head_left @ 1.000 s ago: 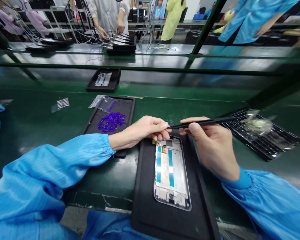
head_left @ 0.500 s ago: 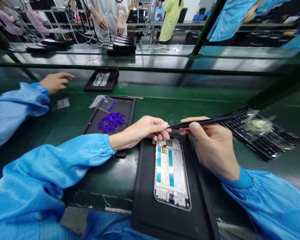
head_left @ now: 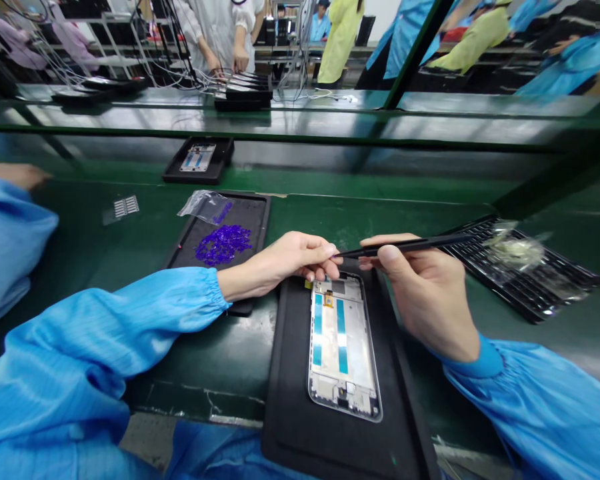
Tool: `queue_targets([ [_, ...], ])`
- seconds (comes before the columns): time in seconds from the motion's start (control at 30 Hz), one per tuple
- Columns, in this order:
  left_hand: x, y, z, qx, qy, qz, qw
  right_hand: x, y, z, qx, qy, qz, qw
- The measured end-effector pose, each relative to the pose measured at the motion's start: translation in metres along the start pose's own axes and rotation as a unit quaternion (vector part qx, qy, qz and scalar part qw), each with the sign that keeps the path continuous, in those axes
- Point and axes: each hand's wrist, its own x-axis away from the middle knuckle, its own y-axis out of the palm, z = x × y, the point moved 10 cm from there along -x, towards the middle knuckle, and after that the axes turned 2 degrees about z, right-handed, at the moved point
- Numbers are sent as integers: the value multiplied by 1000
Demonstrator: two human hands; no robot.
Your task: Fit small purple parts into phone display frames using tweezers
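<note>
My right hand (head_left: 427, 290) grips black tweezers (head_left: 405, 245), their tip pointing left and meeting the fingertips of my left hand (head_left: 303, 257). The left thumb and forefinger are pinched at that tip; a tiny purple bit seems to show there, too small to make out. Both hands hover over the top end of a phone frame (head_left: 357, 333) with blue-green adhesive strips. The frame lies in a black tray (head_left: 300, 427) at the bench's front edge. Left of it, a second dark tray (head_left: 257, 213) bears a pile of small purple pieces (head_left: 223, 245) and a clear plastic bag (head_left: 205, 205).
On the right lies a black slotted tray (head_left: 480, 247) with crumpled clear plastic (head_left: 517, 250) on it. Farther back stands a small black tray (head_left: 223, 167) with another phone frame (head_left: 199, 158). A co-worker's sleeve (head_left: 10, 247) reaches in at the left, near a small sheet of pale strips (head_left: 126, 206).
My hands, the tweezers and the phone frame keep their places. The co-worker's hand at the left has drawn back leftward, and the small back tray has shifted slightly left.
</note>
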Motion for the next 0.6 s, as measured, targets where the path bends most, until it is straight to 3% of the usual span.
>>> queue_targets([
  [0.27,-1,0,1,-21,-1,-11,1000,-2,-1,-4,16,-17,-9,1000],
  [0.4,15,-7,17,-177,45,36,983,-8,-7,-3,-12,-1,20,1000],
  [0.47,36,10,31,-335,109,13,936,-12,-7,5,-27,29,26,999],
  [0.6,91,70,17,-573,191,-153,782,-14,5,22,-36,92,-12,995],
])
